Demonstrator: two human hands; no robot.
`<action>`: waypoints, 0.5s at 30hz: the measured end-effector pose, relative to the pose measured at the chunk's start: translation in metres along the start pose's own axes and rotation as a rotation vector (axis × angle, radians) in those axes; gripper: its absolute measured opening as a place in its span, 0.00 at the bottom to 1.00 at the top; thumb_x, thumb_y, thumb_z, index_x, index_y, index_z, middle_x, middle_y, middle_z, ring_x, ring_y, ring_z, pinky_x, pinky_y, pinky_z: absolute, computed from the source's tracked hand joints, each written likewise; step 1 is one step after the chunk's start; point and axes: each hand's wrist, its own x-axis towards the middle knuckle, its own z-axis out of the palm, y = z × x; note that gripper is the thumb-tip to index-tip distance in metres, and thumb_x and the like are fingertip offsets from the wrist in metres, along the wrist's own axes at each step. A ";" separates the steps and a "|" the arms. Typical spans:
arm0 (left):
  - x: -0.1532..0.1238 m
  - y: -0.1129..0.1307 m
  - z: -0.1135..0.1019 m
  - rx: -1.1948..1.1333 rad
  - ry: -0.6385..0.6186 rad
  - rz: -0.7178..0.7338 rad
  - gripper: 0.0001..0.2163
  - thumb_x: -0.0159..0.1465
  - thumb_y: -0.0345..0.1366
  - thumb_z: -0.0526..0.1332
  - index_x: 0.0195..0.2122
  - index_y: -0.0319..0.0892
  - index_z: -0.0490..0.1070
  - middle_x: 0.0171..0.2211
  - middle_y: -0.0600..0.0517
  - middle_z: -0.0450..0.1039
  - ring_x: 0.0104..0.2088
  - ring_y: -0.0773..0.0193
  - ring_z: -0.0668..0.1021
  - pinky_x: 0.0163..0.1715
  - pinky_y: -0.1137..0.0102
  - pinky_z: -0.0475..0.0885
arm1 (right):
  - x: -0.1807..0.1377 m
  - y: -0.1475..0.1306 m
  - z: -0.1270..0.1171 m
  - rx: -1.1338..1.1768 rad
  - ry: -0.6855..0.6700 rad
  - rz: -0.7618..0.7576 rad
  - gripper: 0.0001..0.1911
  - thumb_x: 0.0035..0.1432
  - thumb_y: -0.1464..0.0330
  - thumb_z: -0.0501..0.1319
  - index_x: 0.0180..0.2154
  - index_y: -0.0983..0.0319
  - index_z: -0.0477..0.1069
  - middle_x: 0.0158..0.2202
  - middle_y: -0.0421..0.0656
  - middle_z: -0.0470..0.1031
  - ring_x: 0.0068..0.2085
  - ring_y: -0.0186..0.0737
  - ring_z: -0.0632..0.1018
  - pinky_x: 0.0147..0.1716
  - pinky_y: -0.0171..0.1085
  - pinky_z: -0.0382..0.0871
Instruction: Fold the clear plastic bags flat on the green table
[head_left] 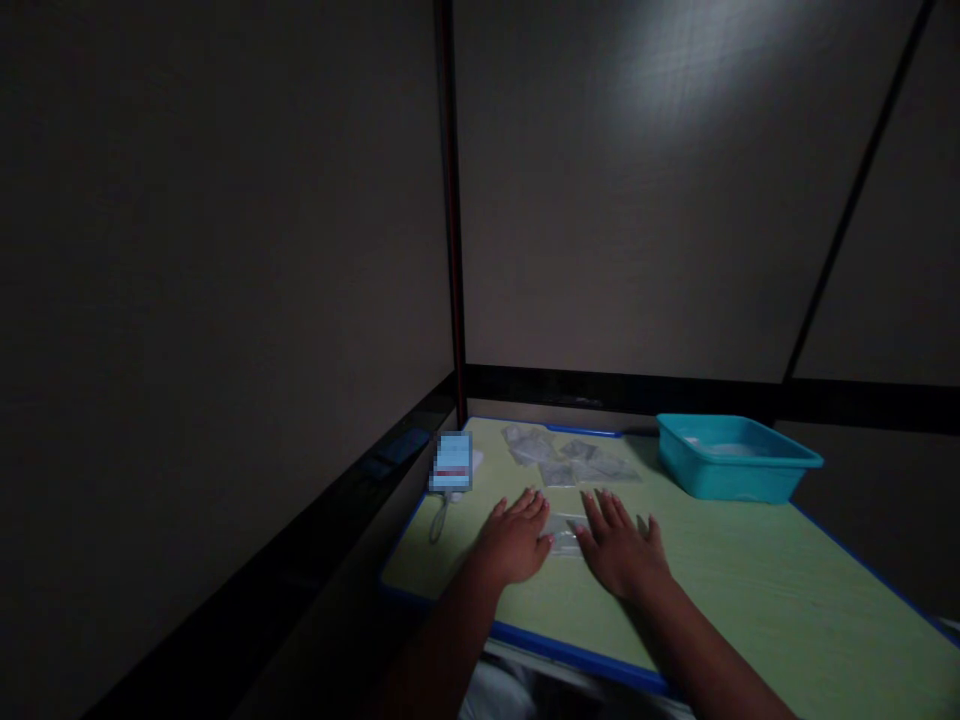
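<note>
A clear plastic bag [564, 536] lies flat on the table between my two hands. My left hand [517, 538] rests palm down at its left edge, fingers stretched out. On the bag's right side, my right hand [624, 548] is also flat, its fingers spread and the thumb touching the plastic. Neither hand grips anything. Beyond my fingertips lie several more clear plastic bags [559, 473], partly overlapping; whether they hold anything is too dim to tell.
A turquoise plastic basin [739, 478] stands at the back right of the green, blue-edged table [757, 570]. At the left edge is a device with a pixelated screen [452, 462] and a strap [439, 522]. Dark walls rise behind and to the left.
</note>
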 end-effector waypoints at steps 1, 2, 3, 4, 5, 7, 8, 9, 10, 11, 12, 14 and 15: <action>0.000 0.000 0.000 -0.003 0.005 -0.002 0.25 0.63 0.45 0.42 0.61 0.45 0.47 0.63 0.53 0.46 0.62 0.62 0.46 0.58 0.54 0.49 | 0.000 -0.003 -0.002 -0.015 0.047 0.014 0.32 0.60 0.53 0.35 0.62 0.58 0.37 0.64 0.43 0.33 0.63 0.45 0.37 0.54 0.60 0.27; 0.000 0.000 0.001 -0.007 0.013 -0.004 0.25 0.62 0.45 0.42 0.61 0.45 0.47 0.63 0.53 0.46 0.62 0.62 0.47 0.58 0.54 0.49 | -0.001 -0.008 -0.005 -0.026 0.095 0.018 0.32 0.60 0.54 0.35 0.62 0.59 0.37 0.64 0.44 0.33 0.63 0.44 0.36 0.54 0.60 0.24; 0.000 0.000 0.001 -0.012 0.020 -0.005 0.25 0.62 0.45 0.43 0.61 0.46 0.48 0.62 0.53 0.46 0.62 0.63 0.47 0.58 0.54 0.49 | -0.001 -0.014 -0.007 -0.030 0.130 0.007 0.32 0.60 0.54 0.36 0.62 0.60 0.37 0.64 0.44 0.32 0.63 0.44 0.35 0.54 0.59 0.21; 0.000 0.000 0.002 -0.017 0.029 -0.006 0.25 0.62 0.44 0.43 0.61 0.46 0.48 0.62 0.53 0.47 0.62 0.63 0.47 0.58 0.55 0.49 | -0.001 -0.021 -0.010 -0.023 0.146 -0.021 0.32 0.60 0.55 0.35 0.62 0.61 0.37 0.64 0.43 0.32 0.63 0.42 0.34 0.54 0.58 0.20; 0.000 0.000 0.003 -0.020 0.036 -0.006 0.24 0.62 0.43 0.43 0.60 0.46 0.49 0.62 0.53 0.47 0.62 0.64 0.47 0.58 0.55 0.49 | -0.001 -0.029 -0.011 -0.006 0.135 -0.060 0.31 0.60 0.55 0.34 0.62 0.61 0.37 0.64 0.42 0.32 0.63 0.41 0.35 0.54 0.57 0.19; 0.001 0.000 0.005 -0.019 0.042 -0.004 0.24 0.63 0.41 0.41 0.60 0.45 0.50 0.62 0.52 0.48 0.62 0.65 0.47 0.58 0.56 0.49 | 0.000 -0.043 -0.013 0.035 0.076 -0.139 0.30 0.61 0.57 0.32 0.62 0.60 0.38 0.64 0.40 0.34 0.63 0.40 0.37 0.55 0.56 0.19; 0.001 -0.001 0.006 -0.015 0.042 -0.007 0.23 0.63 0.39 0.40 0.60 0.45 0.50 0.62 0.52 0.48 0.62 0.66 0.47 0.58 0.57 0.50 | 0.001 -0.049 -0.013 0.051 0.049 -0.165 0.30 0.61 0.58 0.31 0.62 0.60 0.38 0.64 0.39 0.35 0.63 0.40 0.38 0.55 0.55 0.19; 0.002 -0.001 0.007 -0.009 0.042 -0.009 0.23 0.63 0.39 0.39 0.60 0.44 0.51 0.62 0.51 0.48 0.62 0.66 0.47 0.58 0.57 0.50 | 0.002 -0.052 -0.012 0.064 0.021 -0.180 0.29 0.61 0.59 0.30 0.62 0.60 0.38 0.64 0.39 0.36 0.63 0.40 0.38 0.55 0.55 0.20; 0.002 -0.002 0.007 -0.002 0.043 -0.013 0.23 0.64 0.39 0.38 0.60 0.44 0.51 0.62 0.51 0.48 0.62 0.66 0.47 0.58 0.57 0.50 | 0.004 -0.054 -0.010 0.077 -0.010 -0.182 0.29 0.61 0.59 0.29 0.62 0.61 0.38 0.64 0.40 0.36 0.63 0.40 0.39 0.56 0.56 0.22; 0.002 -0.002 0.008 0.004 0.041 -0.016 0.23 0.64 0.40 0.38 0.59 0.45 0.52 0.62 0.51 0.47 0.62 0.65 0.46 0.58 0.56 0.49 | 0.006 -0.053 -0.009 0.087 -0.042 -0.176 0.29 0.61 0.59 0.29 0.62 0.61 0.38 0.64 0.40 0.36 0.63 0.40 0.39 0.56 0.56 0.24; 0.002 -0.003 0.008 0.011 0.038 -0.019 0.23 0.64 0.41 0.39 0.59 0.45 0.53 0.62 0.50 0.46 0.62 0.63 0.46 0.58 0.56 0.49 | 0.008 -0.050 -0.007 0.095 -0.073 -0.165 0.29 0.61 0.59 0.29 0.62 0.61 0.37 0.64 0.40 0.36 0.63 0.40 0.39 0.56 0.57 0.26; 0.002 -0.003 0.008 0.022 0.020 -0.026 0.23 0.63 0.44 0.42 0.59 0.46 0.52 0.63 0.49 0.44 0.63 0.61 0.45 0.58 0.55 0.49 | 0.011 -0.041 -0.003 0.100 -0.102 -0.141 0.30 0.61 0.59 0.30 0.62 0.61 0.36 0.64 0.40 0.35 0.63 0.41 0.38 0.56 0.58 0.30; 0.002 -0.003 0.008 0.028 0.009 -0.029 0.24 0.63 0.46 0.43 0.59 0.46 0.51 0.63 0.48 0.43 0.63 0.60 0.44 0.57 0.54 0.49 | 0.012 -0.036 -0.002 0.097 -0.099 -0.128 0.30 0.61 0.59 0.30 0.62 0.61 0.35 0.64 0.40 0.34 0.63 0.41 0.38 0.55 0.59 0.30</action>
